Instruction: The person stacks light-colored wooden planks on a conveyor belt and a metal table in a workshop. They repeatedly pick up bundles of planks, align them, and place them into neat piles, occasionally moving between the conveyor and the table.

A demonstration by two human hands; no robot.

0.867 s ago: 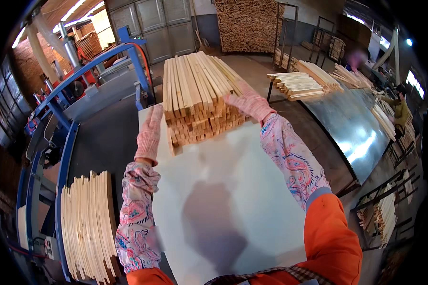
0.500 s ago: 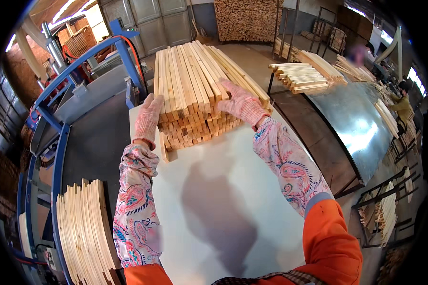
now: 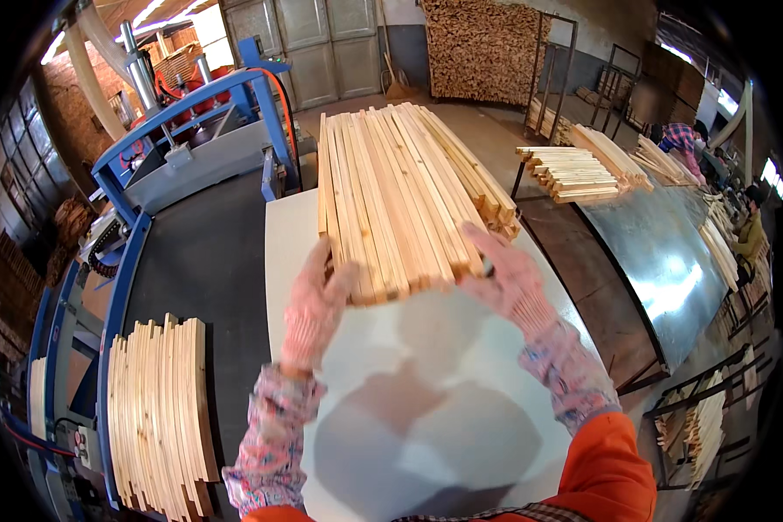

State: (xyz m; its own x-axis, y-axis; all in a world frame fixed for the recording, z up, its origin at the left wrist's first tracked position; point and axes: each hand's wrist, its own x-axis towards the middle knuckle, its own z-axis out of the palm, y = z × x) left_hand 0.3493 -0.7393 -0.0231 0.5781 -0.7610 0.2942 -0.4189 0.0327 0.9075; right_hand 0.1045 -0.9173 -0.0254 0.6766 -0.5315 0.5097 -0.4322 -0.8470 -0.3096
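A layer of pale wooden strips (image 3: 391,200) lies side by side on a stack, long sides running away from me. My left hand (image 3: 316,304), in a pink knit glove, is closed on the layer's near left corner. My right hand (image 3: 506,283), gloved alike, presses the near right corner, its thumb over the edge. The near ends jut toward me above a light-coloured tabletop (image 3: 426,409) and hide the lower part of the stack. More strips (image 3: 496,209) show along the right side.
To the left, a blue-framed machine (image 3: 113,183) has a black belt (image 3: 200,252) bearing a second batch of strips (image 3: 158,418). At right stand a shiny metal table (image 3: 652,261) and a rack of strips (image 3: 574,174). Two people work at the far right.
Both hands have come nearer to me and lower, and the top layer of strips has slid toward me with them. My view has shifted slightly.
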